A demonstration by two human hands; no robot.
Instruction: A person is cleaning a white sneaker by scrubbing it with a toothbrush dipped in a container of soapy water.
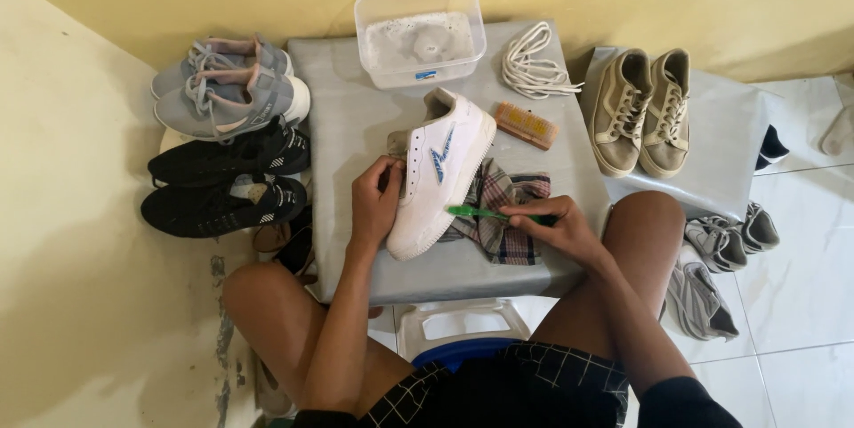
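A white sneaker (442, 174) with a blue side mark lies tilted on a grey-covered low table (356, 134). My left hand (375, 201) grips its upper from the left side. My right hand (550, 223) holds a green toothbrush (480, 212) whose head touches the sneaker's side near the sole. A plaid cloth (503, 210) lies under the shoe and my right hand.
A clear plastic tub (420, 32) of soapy water, white laces (532, 59) and an orange brush (526, 125) sit at the table's back. Grey (227, 90) and black shoes (222, 179) line the left. Beige sneakers (642, 108) and grey shoes (721, 241) lie right. A white stool (463, 326) stands between my knees.
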